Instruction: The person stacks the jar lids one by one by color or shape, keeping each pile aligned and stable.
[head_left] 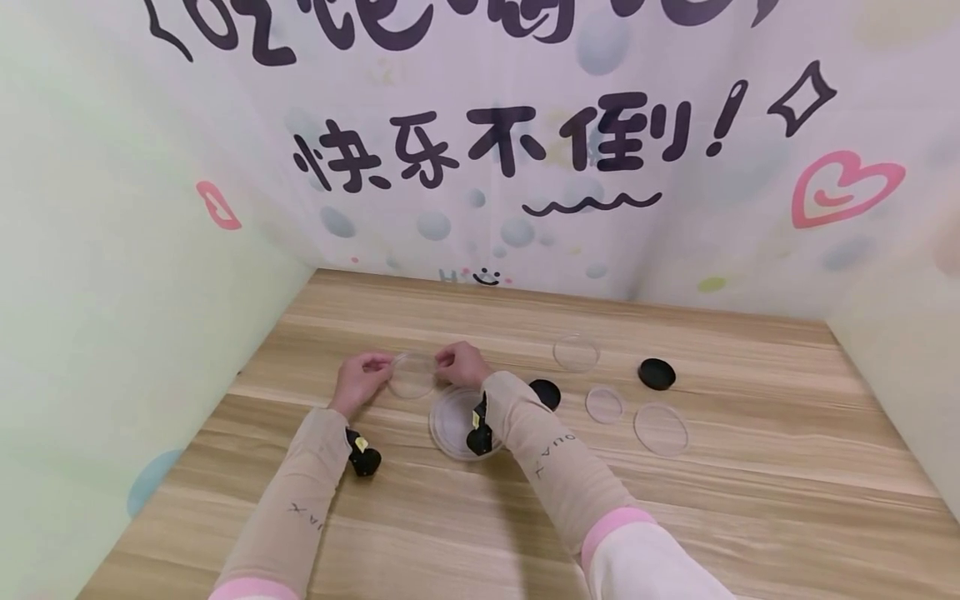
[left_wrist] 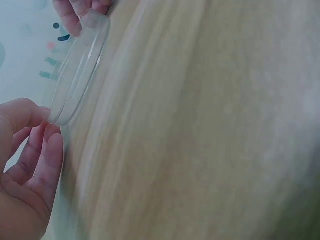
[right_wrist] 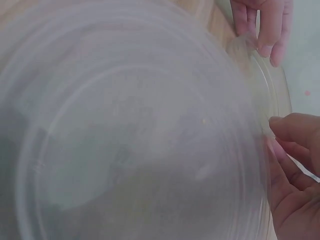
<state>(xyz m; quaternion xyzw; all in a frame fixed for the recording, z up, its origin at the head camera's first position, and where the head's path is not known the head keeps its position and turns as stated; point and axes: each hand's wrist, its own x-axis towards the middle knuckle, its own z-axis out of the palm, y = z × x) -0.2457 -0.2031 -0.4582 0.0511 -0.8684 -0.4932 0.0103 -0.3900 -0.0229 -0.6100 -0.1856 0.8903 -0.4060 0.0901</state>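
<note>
Between both hands is a clear, shallow round dish (left_wrist: 80, 70), like a petri dish, above the far left part of the tabletop. My left hand (head_left: 362, 382) pinches its left rim between thumb and fingers. At the opposite rim, my right hand (head_left: 463, 365) pinches it the same way. A larger clear round container (head_left: 450, 429) with stepped rings stands just below my right hand, partly covered by the right wrist camera. It fills most of the right wrist view, where the held dish shows behind its edge.
Right of my forearm lie two black round caps, one (head_left: 545, 394) beside the sleeve and another (head_left: 657, 374) farther right. Clear round pieces lie around them: one (head_left: 576, 353) at the back, a small one (head_left: 604, 404) and one (head_left: 661, 429) nearer. A printed curtain (head_left: 480, 242) backs the wooden table (head_left: 750, 517).
</note>
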